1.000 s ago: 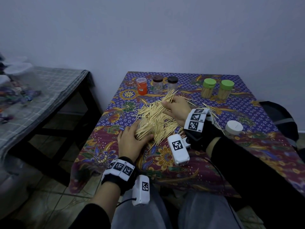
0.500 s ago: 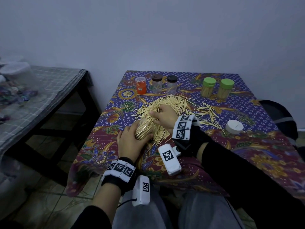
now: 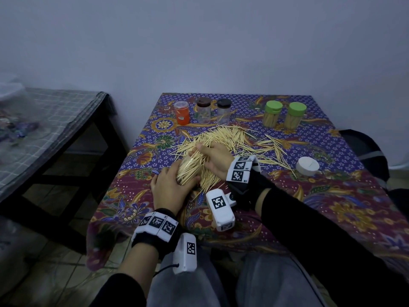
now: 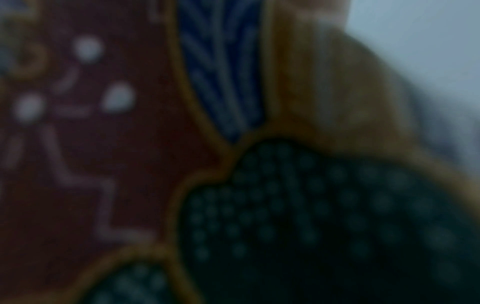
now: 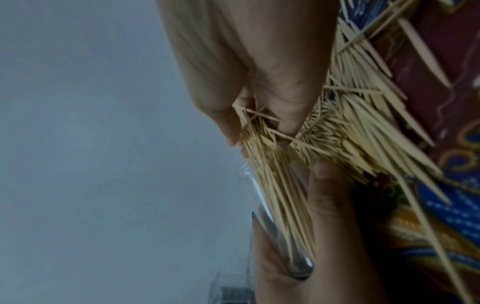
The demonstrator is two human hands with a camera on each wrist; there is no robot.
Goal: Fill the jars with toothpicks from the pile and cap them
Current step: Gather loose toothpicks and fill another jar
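A batik-covered desk [image 3: 332, 213] against a plain wall carries the toothpick pile [image 3: 230, 138] mid-desk. The left hand [image 3: 171, 188] grips a clear jar [image 5: 283, 236] lying tilted near the front edge; the right hand [image 3: 215, 159] pinches a bundle [image 5: 262, 148] at its mouth (white cap [image 3: 307, 166] waits right). Best keep the sticks parallel, feeding them in gently.
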